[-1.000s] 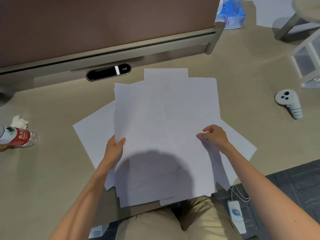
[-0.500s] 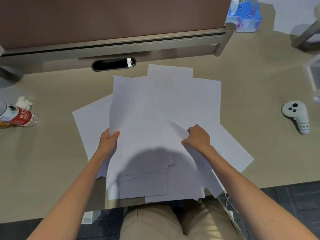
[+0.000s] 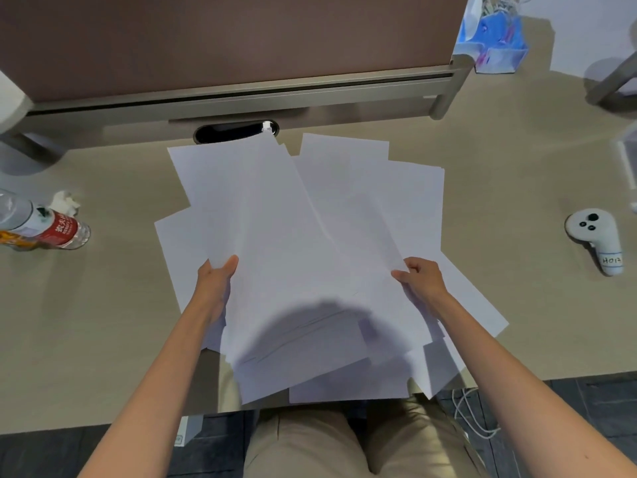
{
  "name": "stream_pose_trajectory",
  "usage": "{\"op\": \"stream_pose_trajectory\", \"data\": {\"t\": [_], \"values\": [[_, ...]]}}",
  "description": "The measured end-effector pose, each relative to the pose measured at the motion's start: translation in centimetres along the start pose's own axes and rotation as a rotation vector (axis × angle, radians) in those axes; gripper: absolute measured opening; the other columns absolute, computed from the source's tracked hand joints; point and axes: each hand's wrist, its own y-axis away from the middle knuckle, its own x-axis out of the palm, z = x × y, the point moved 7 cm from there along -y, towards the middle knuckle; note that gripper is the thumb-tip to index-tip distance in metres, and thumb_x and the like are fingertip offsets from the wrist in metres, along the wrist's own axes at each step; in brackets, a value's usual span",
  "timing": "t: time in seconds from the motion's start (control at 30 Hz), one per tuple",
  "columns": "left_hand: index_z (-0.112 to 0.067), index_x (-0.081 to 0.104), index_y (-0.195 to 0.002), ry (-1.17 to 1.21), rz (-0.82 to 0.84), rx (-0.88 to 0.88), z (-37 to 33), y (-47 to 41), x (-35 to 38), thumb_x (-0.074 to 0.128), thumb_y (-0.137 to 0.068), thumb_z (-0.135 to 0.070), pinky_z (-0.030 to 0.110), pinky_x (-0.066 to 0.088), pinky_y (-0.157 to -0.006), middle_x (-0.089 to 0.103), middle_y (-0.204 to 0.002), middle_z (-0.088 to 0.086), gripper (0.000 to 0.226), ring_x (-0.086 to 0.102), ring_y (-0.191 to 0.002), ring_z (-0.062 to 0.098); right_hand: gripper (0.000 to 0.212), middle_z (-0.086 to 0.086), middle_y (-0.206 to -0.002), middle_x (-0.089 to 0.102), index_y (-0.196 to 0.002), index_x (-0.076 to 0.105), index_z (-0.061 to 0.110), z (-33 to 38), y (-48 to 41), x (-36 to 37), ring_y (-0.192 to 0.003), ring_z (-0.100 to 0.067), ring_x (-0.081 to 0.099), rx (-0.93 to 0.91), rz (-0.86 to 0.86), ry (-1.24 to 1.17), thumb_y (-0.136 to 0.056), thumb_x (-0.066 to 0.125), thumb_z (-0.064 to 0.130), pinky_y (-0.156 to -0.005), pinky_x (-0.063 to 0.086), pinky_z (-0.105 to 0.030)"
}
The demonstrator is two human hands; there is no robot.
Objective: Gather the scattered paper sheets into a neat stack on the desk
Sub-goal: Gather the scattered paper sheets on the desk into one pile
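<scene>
I see the paper sheets (image 3: pixel 310 257) fanned unevenly at the centre of the bench (image 3: pixel 113 326), some overhanging its near edge. My left hand (image 3: pixel 215 288) grips the left edge of the top sheets, thumb on top. My right hand (image 3: pixel 422 282) pinches their right edge.

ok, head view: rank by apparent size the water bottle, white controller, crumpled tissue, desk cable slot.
1. water bottle, though cut off by the frame edge
2. desk cable slot and white controller, too close to call
3. crumpled tissue
</scene>
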Motion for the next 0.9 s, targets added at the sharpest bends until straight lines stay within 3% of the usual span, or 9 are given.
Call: {"op": "stream_pose_trajectory", "data": {"t": [0.2, 0.3, 0.37, 0.47, 0.53, 0.63, 0.67, 0.77, 0.9], "values": [[-0.003, 0.044, -0.143, -0.047, 0.1, -0.073, 1.5, -0.3, 5.0, 0.057, -0.097, -0.009, 0.036, 0.04, -0.106, 0.056, -0.138, 0.012, 0.048, 0.055, -0.123, 0.027, 0.049, 0.004, -0.055, 0.023, -0.058, 0.023, 0.022, -0.4, 0.6, 0.7, -0.056, -0.016, 0.019, 0.062, 0.135, -0.057, -0.084, 0.063, 0.011, -0.054, 0.015, -0.028], [-0.002, 0.044, -0.142, -0.113, 0.19, -0.099, 2.7, -0.4, 7.9, 0.057, -0.096, -0.006, 0.035, 0.039, -0.104, 0.056, -0.135, 0.01, 0.048, 0.055, -0.121, 0.026, 0.042, -0.005, -0.059, 0.048, -0.068, 0.05, 0.014, -0.6, 0.9, 0.8, -0.057, -0.021, 0.043, 0.2, 0.251, -0.123, -0.084, 0.064, 0.051, -0.055, 0.034, -0.025], [-0.002, 0.045, -0.141, -0.15, 0.22, -0.102, 3.2, 0.0, 9.2, 0.056, -0.096, -0.004, 0.033, 0.038, -0.101, 0.056, -0.133, 0.008, 0.047, 0.054, -0.117, 0.023, 0.04, 0.004, -0.057, 0.057, -0.088, 0.067, 0.021, -0.1, 1.2, 0.9, -0.06, -0.017, 0.052, 0.223, 0.313, -0.132, -0.082, 0.062, 0.06, -0.062, 0.04, -0.025], [-0.005, 0.046, -0.141, -0.165, 0.249, -0.12, 3.9, 0.7, 10.4, 0.056, -0.096, -0.006, 0.032, 0.038, -0.1, 0.057, -0.127, 0.006, 0.045, 0.053, -0.115, 0.023, 0.04, 0.012, -0.04, 0.033, -0.066, 0.046, 0.018, 0.9, 0.9, 1.6, -0.045, -0.01, 0.031, 0.127, 0.364, -0.091, -0.085, 0.068, 0.045, -0.051, 0.028, -0.02], [-0.008, 0.052, -0.135, -0.16, 0.249, -0.124, 4.0, 0.9, 10.3, 0.058, -0.096, -0.008, 0.032, 0.042, -0.097, 0.061, -0.122, 0.006, 0.039, 0.057, -0.11, 0.023, 0.04, 0.018, -0.036, 0.041, -0.059, 0.041, 0.018, 1.3, 0.7, 2.1, -0.043, -0.003, 0.038, 0.051, 0.365, -0.104, -0.09, 0.067, 0.018, -0.044, 0.029, -0.012], [-0.011, 0.06, -0.095, -0.311, 0.083, 0.006, 2.5, 0.2, 7.8, 0.062, -0.092, -0.013, 0.031, 0.047, -0.074, 0.063, -0.08, 0.003, 0.004, 0.058, -0.072, 0.022, 0.005, 0.007, -0.078, 0.071, -0.086, 0.066, 0.005, 1.2, 0.0, 2.6, -0.075, -0.014, 0.062, -0.01, 0.339, -0.152, -0.09, 0.063, 0.002, -0.065, 0.043, -0.014], [-0.009, 0.062, -0.091, -0.366, -0.027, 0.057, 1.9, -0.2, 6.0, 0.062, -0.089, -0.015, 0.033, 0.051, -0.073, 0.064, -0.076, 0.004, 0.005, 0.06, -0.068, 0.025, 0.015, 0.001, -0.098, 0.073, -0.103, 0.068, 0.004, 1.2, -0.1, 2.6, -0.089, -0.017, 0.066, -0.034, 0.329, -0.186, -0.09, 0.063, 0.002, -0.075, 0.047, -0.019], [-0.014, 0.066, -0.103, -0.683, -0.359, 0.17, 0.0, -0.4, 0.3, 0.059, -0.087, -0.014, 0.034, 0.048, -0.075, 0.068, -0.105, 0.006, 0.017, 0.063, -0.097, 0.028, 0.031, -0.003, -0.118, 0.07, -0.12, 0.065, 0.006, 1.1, -0.5, 2.0, -0.107, -0.018, 0.066, -0.038, 0.306, -0.27, -0.09, 0.062, 0.0, -0.088, 0.05, -0.023], [-0.007, 0.049, -0.122, -0.915, -0.399, 0.0, 0.6, -1.6, -4.2, 0.081, -0.075, -0.031, 0.048, 0.041, -0.093, 0.04, -0.134, 0.018, 0.062, 0.034, -0.13, 0.035, 0.03, -0.001, -0.116, 0.07, -0.12, 0.064, 0.003, 1.0, -0.3, 1.4, -0.102, -0.01, 0.067, -0.032, 0.266, -0.332, -0.09, 0.06, -0.003, -0.07, 0.049, -0.007]]}}
